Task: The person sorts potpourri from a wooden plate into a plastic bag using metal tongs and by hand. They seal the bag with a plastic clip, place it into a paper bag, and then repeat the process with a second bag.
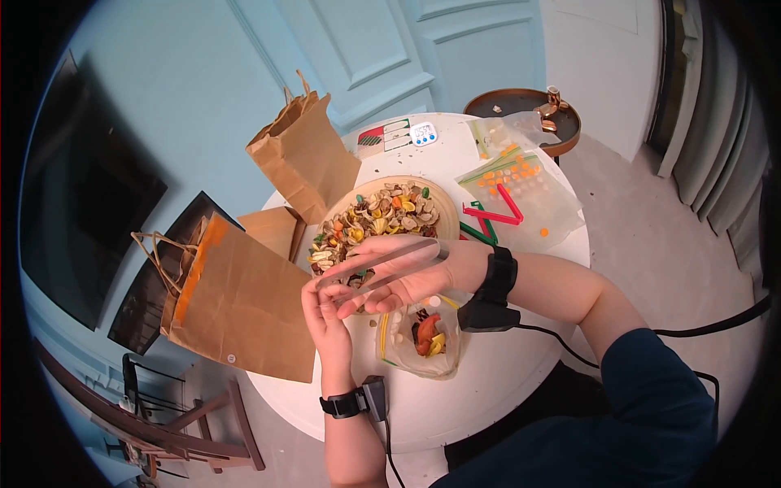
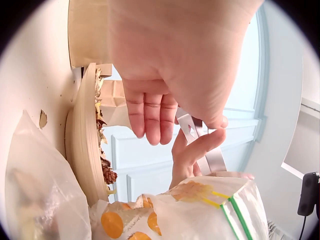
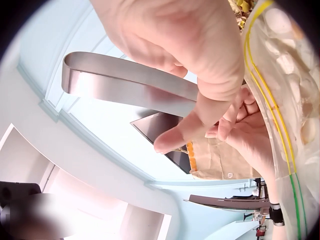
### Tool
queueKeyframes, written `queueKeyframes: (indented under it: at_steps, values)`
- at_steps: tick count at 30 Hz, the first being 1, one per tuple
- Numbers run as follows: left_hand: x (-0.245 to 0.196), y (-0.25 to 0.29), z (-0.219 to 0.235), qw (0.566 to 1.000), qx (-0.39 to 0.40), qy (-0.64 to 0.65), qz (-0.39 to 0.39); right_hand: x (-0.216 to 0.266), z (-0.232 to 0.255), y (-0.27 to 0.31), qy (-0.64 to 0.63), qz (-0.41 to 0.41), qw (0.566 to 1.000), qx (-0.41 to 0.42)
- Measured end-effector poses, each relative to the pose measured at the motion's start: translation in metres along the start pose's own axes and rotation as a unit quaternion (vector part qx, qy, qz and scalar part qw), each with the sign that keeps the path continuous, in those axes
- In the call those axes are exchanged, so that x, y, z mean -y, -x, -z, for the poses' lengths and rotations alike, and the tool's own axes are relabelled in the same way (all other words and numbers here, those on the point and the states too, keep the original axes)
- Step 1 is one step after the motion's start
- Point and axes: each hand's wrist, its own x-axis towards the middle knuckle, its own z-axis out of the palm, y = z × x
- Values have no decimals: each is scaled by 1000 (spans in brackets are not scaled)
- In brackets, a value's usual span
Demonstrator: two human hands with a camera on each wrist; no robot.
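Long metal tongs (image 1: 382, 268) span the space between the two hands, low over the front of the table. The left hand (image 1: 328, 321) pinches their tip end between thumb and forefinger; in the left wrist view its other three fingers (image 2: 152, 117) hang straight. Palm showing, the right hand (image 1: 407, 276) reaches left, its fingers loosely extended and the tongs lying across it. The bent end of the tongs (image 3: 75, 75) sticks out past that hand in the right wrist view. Behind the hands is a round wooden tray (image 1: 449, 207) of mixed potpourri (image 1: 378, 215).
An open zip bag (image 1: 443, 362) holding red and yellow pieces lies in front. Brown paper bags (image 1: 244, 301) stand at left. Zip bags with orange pieces (image 1: 521, 187), red clip (image 1: 508, 207) and green clip (image 1: 482, 224) lie right. A timer (image 1: 423, 133) is at the back.
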Motion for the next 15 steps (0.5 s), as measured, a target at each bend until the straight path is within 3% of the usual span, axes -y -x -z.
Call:
queueKeyframes:
  at_steps: [1, 2, 5, 8, 11, 15]
  values:
    - [-1, 1, 0, 1000, -23, 9, 3, -1, 25, -11, -125, -34, 986, 103]
    - [2, 1, 3, 1000, -22, 8, 3, -1, 21, -11, -126, -33, 986, 104]
    - [8, 3, 7, 999, -49, -5, 11, -2, 11, -9, -125, -29, 988, 88]
    - [1, 2, 3, 997, -54, 46, 26, -7, 10, -13, -80, 8, 994, 73]
    - [-3, -1, -1, 988, -107, 98, 46, -9, 2, -14, -42, 58, 996, 56]
    - [0, 0, 0, 974, -104, 182, 83, -10, -14, -17, -12, 76, 997, -26]
